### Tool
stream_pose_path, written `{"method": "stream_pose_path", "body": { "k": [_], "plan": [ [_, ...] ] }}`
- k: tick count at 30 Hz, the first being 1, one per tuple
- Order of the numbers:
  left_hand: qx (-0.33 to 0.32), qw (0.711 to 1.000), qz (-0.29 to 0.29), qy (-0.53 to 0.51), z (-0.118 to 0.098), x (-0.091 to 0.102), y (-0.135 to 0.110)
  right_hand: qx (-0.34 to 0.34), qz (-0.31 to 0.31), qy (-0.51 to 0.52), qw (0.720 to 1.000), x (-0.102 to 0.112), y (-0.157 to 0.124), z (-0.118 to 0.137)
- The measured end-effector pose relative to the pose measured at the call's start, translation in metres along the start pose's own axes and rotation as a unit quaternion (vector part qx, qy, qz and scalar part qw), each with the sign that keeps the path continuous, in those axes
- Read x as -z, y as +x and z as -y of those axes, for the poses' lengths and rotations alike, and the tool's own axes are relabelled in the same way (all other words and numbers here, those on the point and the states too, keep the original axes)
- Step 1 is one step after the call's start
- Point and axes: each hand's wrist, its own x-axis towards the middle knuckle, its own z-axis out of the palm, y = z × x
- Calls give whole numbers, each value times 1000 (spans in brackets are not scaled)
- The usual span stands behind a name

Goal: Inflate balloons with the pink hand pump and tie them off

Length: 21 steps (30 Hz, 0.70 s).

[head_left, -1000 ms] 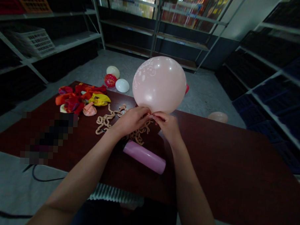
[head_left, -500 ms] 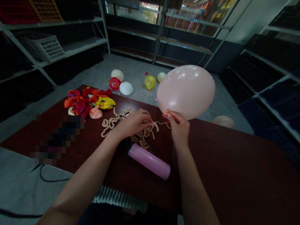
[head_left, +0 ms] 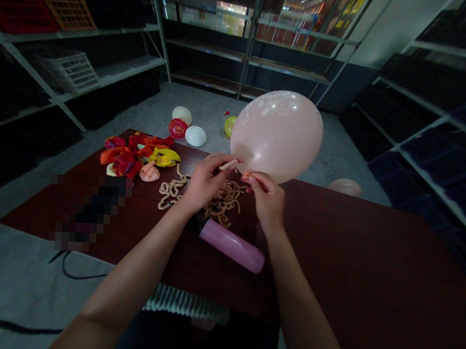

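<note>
My right hand (head_left: 266, 196) pinches the neck of an inflated pale pink balloon (head_left: 278, 135), holding it above the dark red table (head_left: 368, 262). Just left of the neck, my left hand (head_left: 204, 179) is closed on a short beige strip (head_left: 229, 164) lifted from the pile of beige strips (head_left: 216, 199) on the table. A pink pump cylinder (head_left: 232, 245) lies below both hands.
Flat red, orange and yellow balloons (head_left: 137, 152) are heaped at the table's far left. Inflated balloons (head_left: 186, 126) lie on the floor beyond, one more pale balloon (head_left: 346, 187) at the right edge. Metal shelves line the room. A cable (head_left: 70, 273) lies on the floor at left.
My left hand has picked a beige strip from the pile and raised it to the balloon's neck. The balloon has swung slightly back to the left.
</note>
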Motion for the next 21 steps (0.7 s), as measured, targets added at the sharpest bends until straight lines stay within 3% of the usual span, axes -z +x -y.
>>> {"method": "stream_pose_path", "body": {
  "k": [7, 11, 15, 21],
  "plan": [
    [-48, 998, -20, -23, -10, -9, -11, 28, 29, -95, 995, -1, -10, 7],
    [-86, 996, 35, -20, -10, -3, -6, 28, 45, -101, 993, -4, -12, 4],
    [-126, 988, 87, 19, -7, 3, -2, 6, 33, -32, 999, -7, -9, 3],
    [-143, 984, 87, 54, -1, 7, -1, -38, 46, 73, 996, -7, -4, 10]
  ]
}}
